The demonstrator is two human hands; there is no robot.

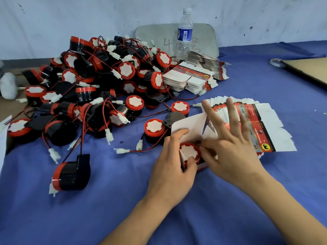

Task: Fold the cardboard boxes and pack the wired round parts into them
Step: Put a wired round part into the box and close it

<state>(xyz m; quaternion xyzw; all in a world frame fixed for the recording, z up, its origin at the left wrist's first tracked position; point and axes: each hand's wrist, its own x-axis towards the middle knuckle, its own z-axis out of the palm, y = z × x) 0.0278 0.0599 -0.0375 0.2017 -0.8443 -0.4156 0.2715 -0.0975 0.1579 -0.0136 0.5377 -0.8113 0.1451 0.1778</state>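
A folded cardboard box with white flaps raised sits on the blue cloth at centre. Inside its opening lies a red-and-black round part with a white face. My left hand grips the box's near side, thumb on the part's face. My right hand hovers over the box with fingers spread straight, its thumb at the box's edge beside the part. A large pile of wired round parts fills the left. A fanned stack of flat boxes lies under my right hand's fingers.
More flat boxes are stacked behind, by a water bottle and a grey board. Loose parts with red-black wires and white plugs lie close to the left of my hands. A brown board sits far right.
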